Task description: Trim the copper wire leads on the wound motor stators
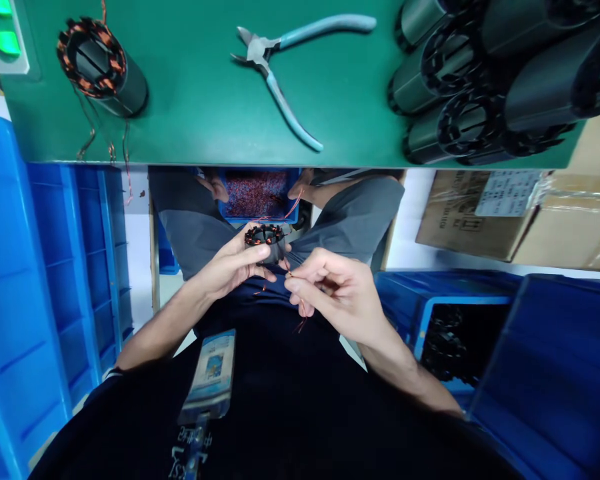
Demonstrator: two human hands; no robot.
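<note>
My left hand (235, 265) is wrapped round a black motor stator (275, 251) with copper windings at its top end, held above my lap. Close to its right side, my right hand (337, 290) pinches a thin copper wire (287, 270) between thumb and forefinger. Loose reddish wire ends hang below those fingers, and other wires stick out past the stator's far side. On the green table (190, 127) lie cutting pliers (258, 52) with light blue handles, jaws apart. Another wound stator (103, 70) stands at the table's left, its wire ends trailing toward the near edge.
Several black stators (450, 120) are stacked at the table's right. Beneath the table a blue bin (223, 212) holds small reddish scraps. Cardboard boxes (460, 233) and a blue crate (423, 313) with black parts are on my right; blue crates (25, 267) line the left.
</note>
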